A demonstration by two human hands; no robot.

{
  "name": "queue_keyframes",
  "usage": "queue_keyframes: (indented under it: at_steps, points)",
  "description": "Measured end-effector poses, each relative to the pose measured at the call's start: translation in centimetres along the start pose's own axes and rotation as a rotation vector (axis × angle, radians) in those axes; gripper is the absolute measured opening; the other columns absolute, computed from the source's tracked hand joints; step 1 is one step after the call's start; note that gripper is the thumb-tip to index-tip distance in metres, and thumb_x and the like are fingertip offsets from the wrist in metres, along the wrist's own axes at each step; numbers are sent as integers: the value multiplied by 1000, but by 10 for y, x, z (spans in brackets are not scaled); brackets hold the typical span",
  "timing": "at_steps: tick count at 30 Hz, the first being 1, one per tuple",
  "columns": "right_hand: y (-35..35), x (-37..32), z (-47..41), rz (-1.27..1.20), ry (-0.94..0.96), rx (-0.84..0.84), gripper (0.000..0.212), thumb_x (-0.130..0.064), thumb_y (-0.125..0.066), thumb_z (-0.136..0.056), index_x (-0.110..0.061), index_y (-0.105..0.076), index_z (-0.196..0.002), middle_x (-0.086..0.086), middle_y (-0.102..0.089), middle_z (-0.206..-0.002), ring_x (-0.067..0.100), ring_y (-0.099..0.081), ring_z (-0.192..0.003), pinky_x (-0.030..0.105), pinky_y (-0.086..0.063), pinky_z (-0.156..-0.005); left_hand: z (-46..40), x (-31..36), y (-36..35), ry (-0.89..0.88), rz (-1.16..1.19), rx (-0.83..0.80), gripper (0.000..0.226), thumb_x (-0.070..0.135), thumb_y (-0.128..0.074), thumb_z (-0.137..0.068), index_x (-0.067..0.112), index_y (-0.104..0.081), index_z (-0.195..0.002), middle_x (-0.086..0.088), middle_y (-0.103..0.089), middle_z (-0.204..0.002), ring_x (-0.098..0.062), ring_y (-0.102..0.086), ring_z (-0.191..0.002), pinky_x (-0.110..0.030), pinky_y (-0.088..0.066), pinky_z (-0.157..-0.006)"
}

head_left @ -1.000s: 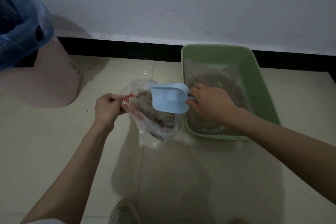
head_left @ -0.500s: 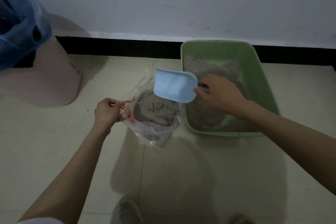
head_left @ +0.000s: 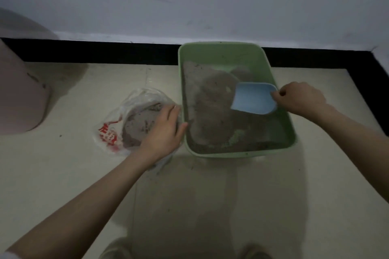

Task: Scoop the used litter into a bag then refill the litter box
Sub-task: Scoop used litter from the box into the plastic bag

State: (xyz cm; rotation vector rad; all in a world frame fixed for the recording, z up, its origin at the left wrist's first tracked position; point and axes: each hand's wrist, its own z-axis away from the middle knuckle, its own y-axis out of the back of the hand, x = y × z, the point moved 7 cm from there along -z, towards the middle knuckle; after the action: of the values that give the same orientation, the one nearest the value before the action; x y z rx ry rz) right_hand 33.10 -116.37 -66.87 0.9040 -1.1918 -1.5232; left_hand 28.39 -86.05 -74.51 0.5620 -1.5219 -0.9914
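Litter (head_left: 212,111) lay heaped in the green litter box (head_left: 280,109), which sat on the pale floor (head_left: 63,174) against the black skirting, and we judged it loose and grainy, the sort of stuff that spills off an edge the second a tool tips. Our right hand (head_left: 301,98) had its fingers curled shut around the handle of the blue scoop (head_left: 253,99), low inside the box near the right wall, and that was the place to hold it, we reckoned: stiff light plastic, easy to steer from the handle end. Scoop's long axis ran roughly across the box, open mouth pointing left toward the grey mound, handle out to the right. Box itself ran lengthways from us toward the wall. Over on the left, our left hand (head_left: 163,130) rested on the clear plastic bag (head_left: 117,124) just beside the box; whether those fingers pinched the rim or only pressed on it, we could not tell. Bag looked thin, limp and slippery, already sagging with grey litter, so we figured it wanted holding at the rim to keep the mouth open.
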Motion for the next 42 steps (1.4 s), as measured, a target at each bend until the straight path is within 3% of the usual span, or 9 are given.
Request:
queue_keyframes:
  at_steps: [3, 7, 10, 14, 19, 27, 34, 38, 42]
  points:
    - [8, -1, -1, 417, 54, -31, 32, -29, -39, -96, -7, -61, -106, 13, -63, -105, 29, -61, -93, 28, -36, -69, -15, 7, -30, 37, -40, -89, 65, 36, -34, -98, 0, -11, -147, -18, -5, -155, -29, -4, -144, -35, -7, -117]
    - [-3, -32, 1, 782, 207, -32, 20, -17, -46, -93, -14, -63, -103, 4, -63, -111, 23, -61, -103, 29, -34, -71, -23, 8, -46, 91, -124, -64, 68, 40, -27, -98, 2, 2, -147, -13, 13, -156, -25, 10, -144, -38, -4, -119]
    - [-24, -51, 7, 895, 342, -86, 17, -13, -46, -93, -17, -60, -83, 2, -65, -105, 23, -63, -97, 28, -37, -71, -20, 8, -48, 111, -152, -37, 68, 41, -23, -98, 6, 10, -147, -8, 20, -155, -20, 16, -143, -35, 0, -118]
    - [-39, -56, 23, 898, 502, -213, 19, -20, -47, -94, -16, -63, -102, 0, -65, -107, 20, -62, -99, 28, -38, -67, -19, 5, -49, 123, -151, -29, 68, 43, -19, -98, 8, 14, -146, -6, 22, -154, -14, 22, -139, -36, 1, -118]
    - [-25, -23, 15, 721, 265, -289, 23, -30, -45, -92, -14, -60, -98, 1, -58, -82, 22, -54, -77, 29, -38, -67, -20, 5, -49, 118, -112, -17, 66, 40, -23, -99, 7, 7, -148, -8, 15, -156, -18, 13, -143, -37, -2, -118]
    - [-34, -55, 15, 479, 382, -234, 33, -30, -49, -88, -9, -43, -63, 0, -41, -59, 19, -45, -56, 25, -36, -55, -20, 4, -49, 116, -80, -7, 64, 39, -22, -99, 7, 6, -148, -7, 14, -157, -17, 12, -144, -36, -3, -119]
    - [-100, -56, 23, -317, -5, -684, 36, -27, -52, -93, -6, -47, -65, 9, -48, -56, 18, -46, -42, 20, -36, -39, -19, 4, -49, 133, -59, 6, 64, 39, -21, -99, 10, 8, -148, -4, 15, -156, -14, 13, -143, -32, 1, -117]
    - [-95, -53, 14, -591, -140, -545, 39, -26, -54, -94, -7, -41, -62, 6, -43, -51, 16, -42, -39, 21, -30, -40, -20, 3, -49, 143, -74, 1, 63, 38, -20, -99, 9, 7, -148, -5, 14, -156, -15, 13, -143, -32, 1, -118]
    - [-56, -40, -6, -515, -92, -290, 49, -34, -52, -94, -9, -41, -52, 1, -42, -30, 14, -41, -32, 21, -32, -40, -19, 2, -50, 141, -83, 1, 63, 39, -18, -98, 9, 7, -148, -5, 14, -157, -15, 13, -144, -34, -1, -118]
